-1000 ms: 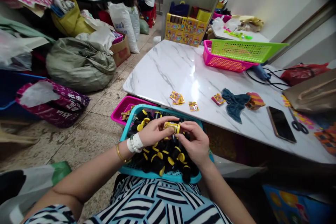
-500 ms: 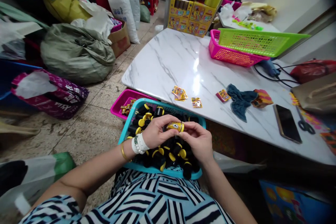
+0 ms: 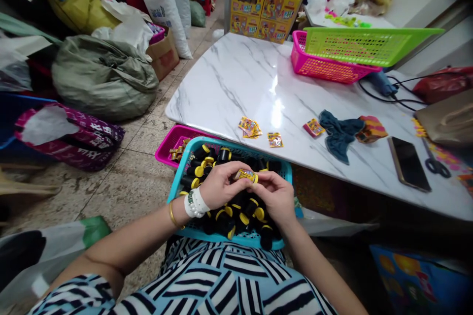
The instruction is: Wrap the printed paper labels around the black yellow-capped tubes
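Observation:
A small cylindrical container (image 3: pixel 247 175) with a yellow cap and a colourful yellow label is held between my two hands above a blue basket (image 3: pixel 173 192). My left hand (image 3: pixel 224 186) pinches its left end, and my right hand (image 3: pixel 274 193) grips its capped right end with thumb and fingers. Below them the basket holds many black containers with yellow caps (image 3: pixel 223 154). On the table edge just beyond lie a fanned stack of yellow stickers (image 3: pixel 250 127) and a single sticker (image 3: pixel 275 140).
On the marble-patterned table (image 3: pixel 218 83) lie a sticker pack (image 3: pixel 314 127), a dark cloth (image 3: pixel 340 134), a phone (image 3: pixel 409 164) and scissors (image 3: pixel 438 166). A pink basket (image 3: pixel 332 66) carries a green basket (image 3: pixel 369 47). Yellow boxes (image 3: pixel 262 12) stand behind. Sacks (image 3: pixel 105 76) sit at left.
The container has turned slightly in my fingers, showing more of its label. Both hands stay above the basket, and the view has shifted a little.

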### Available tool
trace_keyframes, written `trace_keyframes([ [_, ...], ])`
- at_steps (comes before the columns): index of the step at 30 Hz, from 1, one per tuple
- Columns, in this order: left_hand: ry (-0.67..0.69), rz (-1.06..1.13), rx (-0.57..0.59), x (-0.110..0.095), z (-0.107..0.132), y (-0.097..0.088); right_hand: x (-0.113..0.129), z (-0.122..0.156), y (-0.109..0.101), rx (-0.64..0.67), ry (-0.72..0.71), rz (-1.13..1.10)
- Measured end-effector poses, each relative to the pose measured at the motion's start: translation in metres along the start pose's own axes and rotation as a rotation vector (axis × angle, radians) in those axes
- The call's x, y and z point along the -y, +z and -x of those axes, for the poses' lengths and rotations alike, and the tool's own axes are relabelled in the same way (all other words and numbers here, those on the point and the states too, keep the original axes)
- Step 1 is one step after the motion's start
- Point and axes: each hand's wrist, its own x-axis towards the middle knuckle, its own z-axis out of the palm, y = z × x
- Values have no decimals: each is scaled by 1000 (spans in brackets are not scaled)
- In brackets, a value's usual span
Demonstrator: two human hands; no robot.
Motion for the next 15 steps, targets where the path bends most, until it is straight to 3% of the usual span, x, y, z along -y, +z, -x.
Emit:
trace_keyframes([
  [5,182,-179,-34,13,1,6,-4,-5,2,-18,325,-263],
  [9,305,-218,19,22,2,4,-10,-8,1,87,502,-425],
  [12,229,-138,43,16,2,-1,-9,-10,4,141,489,-451],
  [15,-31,90,-24,5,1,-7,-3,-10,6,95,306,-321],
])
